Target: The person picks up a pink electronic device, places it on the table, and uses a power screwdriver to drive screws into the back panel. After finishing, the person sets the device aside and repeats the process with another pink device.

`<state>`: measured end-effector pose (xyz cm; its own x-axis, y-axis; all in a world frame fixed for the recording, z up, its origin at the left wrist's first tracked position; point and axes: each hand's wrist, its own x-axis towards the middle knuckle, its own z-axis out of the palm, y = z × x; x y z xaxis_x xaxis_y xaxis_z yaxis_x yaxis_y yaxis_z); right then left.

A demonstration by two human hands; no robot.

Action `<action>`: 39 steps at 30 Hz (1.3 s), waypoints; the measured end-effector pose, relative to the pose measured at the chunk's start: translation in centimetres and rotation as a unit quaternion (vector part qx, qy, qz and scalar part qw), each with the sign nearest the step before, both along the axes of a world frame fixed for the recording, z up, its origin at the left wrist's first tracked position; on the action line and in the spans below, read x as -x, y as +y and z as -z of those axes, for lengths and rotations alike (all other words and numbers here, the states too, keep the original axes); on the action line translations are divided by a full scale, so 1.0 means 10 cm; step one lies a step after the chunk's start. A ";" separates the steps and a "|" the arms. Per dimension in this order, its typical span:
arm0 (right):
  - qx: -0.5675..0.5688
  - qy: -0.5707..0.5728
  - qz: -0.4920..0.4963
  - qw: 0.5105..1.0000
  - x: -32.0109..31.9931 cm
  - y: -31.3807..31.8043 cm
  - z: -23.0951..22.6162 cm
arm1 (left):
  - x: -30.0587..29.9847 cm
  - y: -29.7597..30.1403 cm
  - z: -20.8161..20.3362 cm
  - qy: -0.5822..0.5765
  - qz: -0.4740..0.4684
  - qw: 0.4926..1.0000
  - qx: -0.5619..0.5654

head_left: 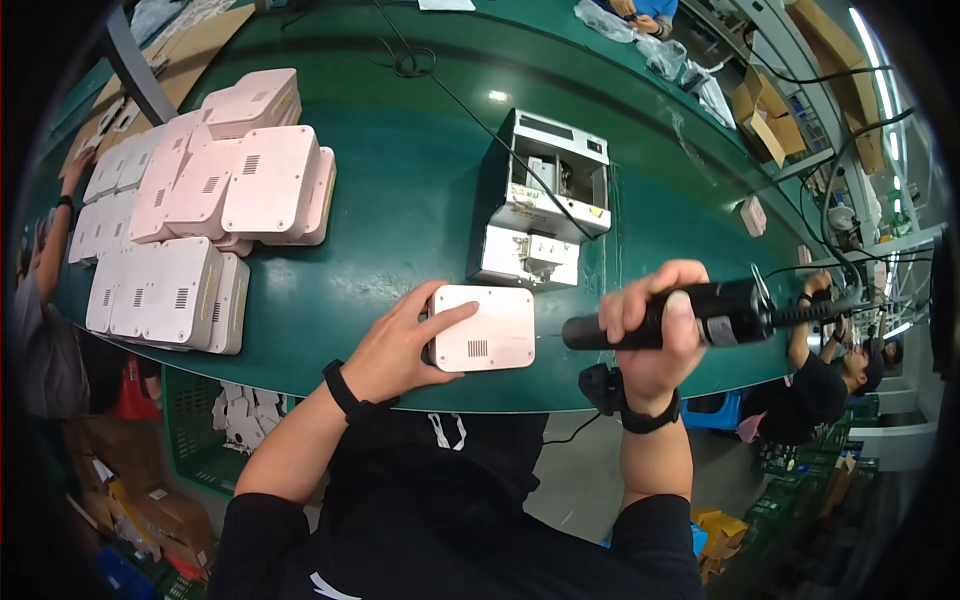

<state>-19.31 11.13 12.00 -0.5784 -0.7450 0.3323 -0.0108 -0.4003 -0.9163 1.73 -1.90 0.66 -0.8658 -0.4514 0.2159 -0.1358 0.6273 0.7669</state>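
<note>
My left hand point(405, 345) grips a pale pink plastic case point(500, 345) at its left side, the index finger lying across its upper face. The case rests on the green table near the front edge and shows a small vent grille and screw holes at its corners. In my right hand point(655, 325) is a black electric screwdriver point(715, 312), held level just right of the case. Its thin bit points left toward the case; whether it touches is too fine to tell. Behind the case stands a screw feeder point(550, 180), a box with an open top.
Stacks of pink cases point(270, 185) and whiter cases point(150, 290) cover the table's left side. A black cable point(470, 110) hangs across the feeder. Below the left edge sits a green crate point(195, 440) with white parts. Other people work at both sides and the far end.
</note>
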 end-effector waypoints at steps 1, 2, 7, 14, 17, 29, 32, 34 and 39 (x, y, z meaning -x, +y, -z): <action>0.006 0.010 -0.008 1.000 -0.03 0.07 0.01 | 0.01 -0.01 -0.01 -0.002 0.004 1.000 -0.002; 0.012 0.020 -0.015 1.000 -0.04 0.12 0.02 | 0.01 -0.01 0.00 -0.004 0.008 1.000 -0.005; 0.011 0.023 -0.034 0.999 -0.09 0.21 0.09 | 0.04 0.01 0.01 -0.006 0.003 1.000 -0.005; 0.014 0.010 -0.015 1.000 -0.14 0.23 0.28 | 0.04 0.03 0.02 -0.002 -0.004 1.000 0.010; 0.011 0.010 -0.011 1.000 -0.15 0.20 0.30 | 0.03 0.01 0.02 0.001 -0.004 1.000 0.012; 0.060 0.013 0.005 0.998 0.07 -0.28 -0.09 | 0.02 0.03 0.02 -0.008 -0.008 1.000 -0.016; 0.069 0.027 0.035 0.997 0.18 -0.50 -0.11 | 0.02 0.05 0.03 -0.005 -0.008 1.000 -0.014; 0.031 0.048 0.067 0.996 0.22 -0.58 -0.06 | 0.03 0.06 0.04 -0.003 -0.008 1.000 -0.014; 0.000 0.013 0.015 1.000 0.12 -0.36 -0.04 | 0.01 0.02 0.05 0.004 -0.013 1.000 -0.011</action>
<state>-20.53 7.50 12.37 -0.5917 -0.7272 0.3479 -0.0462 -0.4003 -0.9152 1.59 -1.72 0.19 -0.8518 -0.4787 0.2127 -0.1459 0.6067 0.7814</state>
